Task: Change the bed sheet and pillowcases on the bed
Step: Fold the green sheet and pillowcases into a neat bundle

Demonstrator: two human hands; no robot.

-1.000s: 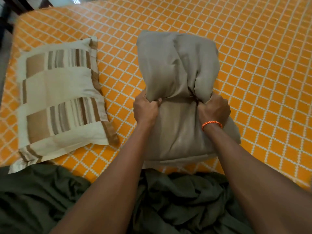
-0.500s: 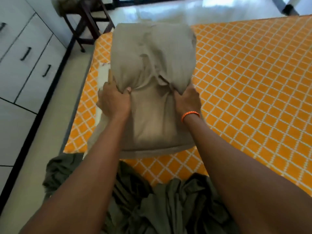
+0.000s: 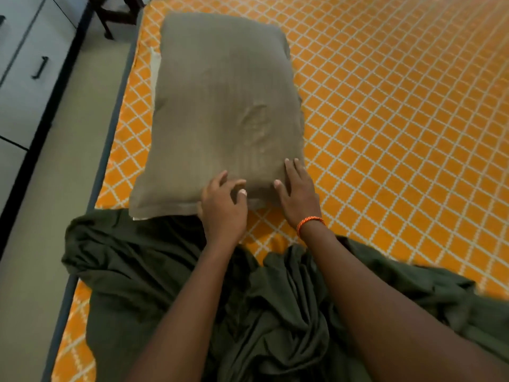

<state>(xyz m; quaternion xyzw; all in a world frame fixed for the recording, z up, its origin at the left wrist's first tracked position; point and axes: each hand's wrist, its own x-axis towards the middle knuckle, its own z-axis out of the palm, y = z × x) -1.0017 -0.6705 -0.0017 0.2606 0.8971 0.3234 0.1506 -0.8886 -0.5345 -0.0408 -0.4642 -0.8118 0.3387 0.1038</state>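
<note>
A grey-brown pillow (image 3: 220,106) lies flat near the left edge of the mattress (image 3: 399,119), which has an orange cover with a white diamond pattern. It lies on top of the striped pillow, of which only a pale sliver (image 3: 154,64) shows at its left side. My left hand (image 3: 223,205) hovers over the pillow's near edge with fingers spread and relaxed. My right hand (image 3: 297,194), an orange band on its wrist, rests flat on the pillow's near right corner. A crumpled dark green sheet (image 3: 248,299) is heaped at the near edge of the bed under my forearms.
White drawers (image 3: 24,67) with dark handles stand along the left wall. A strip of pale floor (image 3: 63,166) runs between them and the bed. Dark wooden furniture legs (image 3: 115,15) stand at the far left corner of the bed.
Both hands gripped the bunched pillow upright, carried it left and laid it flat over the striped pillow. The grip has been released; fingers are now straight.
</note>
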